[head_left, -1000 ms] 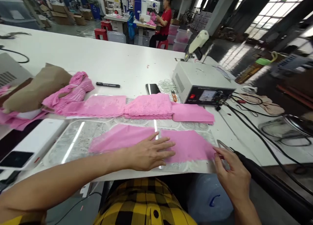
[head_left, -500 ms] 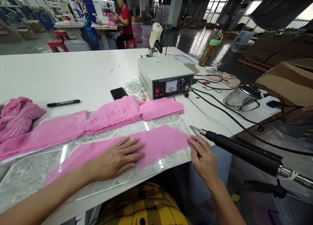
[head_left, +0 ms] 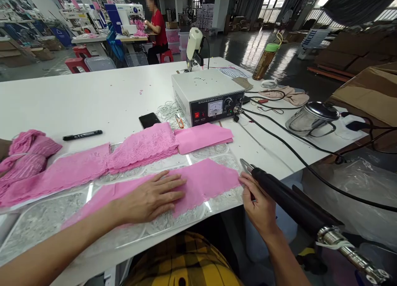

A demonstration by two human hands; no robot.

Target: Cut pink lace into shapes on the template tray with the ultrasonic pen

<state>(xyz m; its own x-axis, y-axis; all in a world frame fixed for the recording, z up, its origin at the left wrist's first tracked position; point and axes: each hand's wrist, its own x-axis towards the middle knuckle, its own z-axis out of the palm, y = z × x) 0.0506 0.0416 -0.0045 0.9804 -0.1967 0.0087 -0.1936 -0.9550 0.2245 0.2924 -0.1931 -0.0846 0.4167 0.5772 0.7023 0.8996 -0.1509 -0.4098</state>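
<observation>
My left hand (head_left: 151,197) lies flat, fingers spread, on a pink lace strip (head_left: 211,182) that rests on a clear glass sheet (head_left: 37,224) at the table's front edge. My right hand (head_left: 259,203) is at the strip's right end, fingers closed around a black cutting wand (head_left: 288,201) whose metal tip (head_left: 245,165) sits just beyond the lace edge. The wand's cable runs back to a white control box (head_left: 207,95).
Behind the strip lie stacks of pink lace (head_left: 142,147) and folded pink cloth (head_left: 203,137). A phone (head_left: 149,120), marker (head_left: 82,135), small scissors (head_left: 180,121), steel pot (head_left: 312,118) and bottle (head_left: 263,62) stand on the white table. A person in red sits at a sewing machine far back.
The view swung right, then steadied. My right hand closed on the wand and drew it in beside the lace's right end. My left hand stays flat on the strip.
</observation>
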